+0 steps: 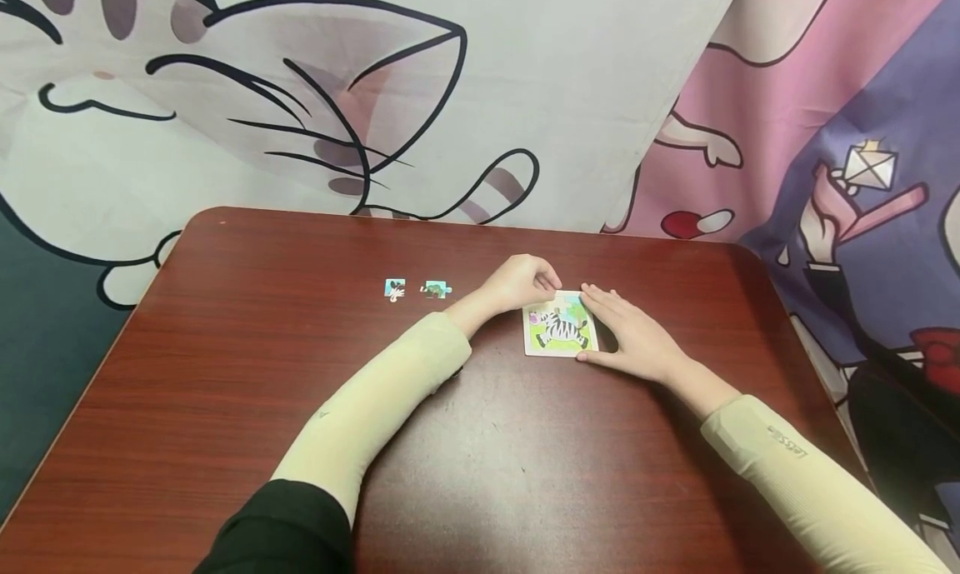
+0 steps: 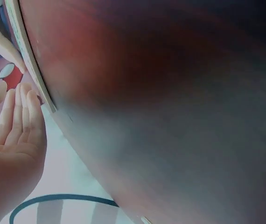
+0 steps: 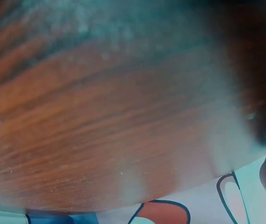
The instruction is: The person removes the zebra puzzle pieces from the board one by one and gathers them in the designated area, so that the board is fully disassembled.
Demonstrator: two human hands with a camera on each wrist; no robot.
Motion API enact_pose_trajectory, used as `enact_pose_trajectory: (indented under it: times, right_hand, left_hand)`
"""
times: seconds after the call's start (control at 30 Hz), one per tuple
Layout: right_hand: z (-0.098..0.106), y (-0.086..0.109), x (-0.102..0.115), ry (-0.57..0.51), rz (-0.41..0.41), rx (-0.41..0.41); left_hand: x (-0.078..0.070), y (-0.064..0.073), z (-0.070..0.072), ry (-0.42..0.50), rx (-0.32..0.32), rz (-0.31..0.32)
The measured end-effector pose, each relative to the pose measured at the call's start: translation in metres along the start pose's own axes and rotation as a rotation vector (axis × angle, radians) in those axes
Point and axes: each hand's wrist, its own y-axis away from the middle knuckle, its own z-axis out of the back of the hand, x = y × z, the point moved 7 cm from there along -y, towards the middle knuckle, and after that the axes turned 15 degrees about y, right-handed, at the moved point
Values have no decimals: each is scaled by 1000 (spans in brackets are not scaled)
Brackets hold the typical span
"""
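A small square jigsaw puzzle (image 1: pixel 558 332) with a running zebra on a green ground lies on the brown table. My left hand (image 1: pixel 521 282) is over its top left edge with bent fingers, its fingertips at the upper border. In the left wrist view the left hand (image 2: pixel 18 135) shows its fingers side by side and the thumb near them; whether a piece sits between them is hidden. My right hand (image 1: pixel 633 336) rests along the puzzle's right side, fingers extended at the upper corner and thumb at the lower one. Only the dark edge of a finger shows in the right wrist view.
Two loose jigsaw pieces lie left of the puzzle: one with a zebra's head (image 1: pixel 394 289) and one with a green figure (image 1: pixel 436 289). The table (image 1: pixel 480 466) ends at the back against a cartoon-printed curtain (image 1: pixel 600 99).
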Motion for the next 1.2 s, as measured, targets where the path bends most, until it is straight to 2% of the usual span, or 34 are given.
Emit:
enact_pose_trajectory:
  times: [0.53, 0.73, 1.03, 1.2]
  right_hand:
    - [-1, 2, 1, -18, 10, -37]
    - [-2, 2, 0, -18, 7, -34]
    - [-2, 2, 0, -13, 2, -30]
    - [-2, 2, 0, -17, 2, -27]
  left_hand:
    - [-3, -13, -22, -60, 44, 44]
    - [-4, -12, -20, -84, 20, 51]
    - [-1, -9, -15, 14, -18, 91]
    - [0, -9, -14, 26, -62, 117]
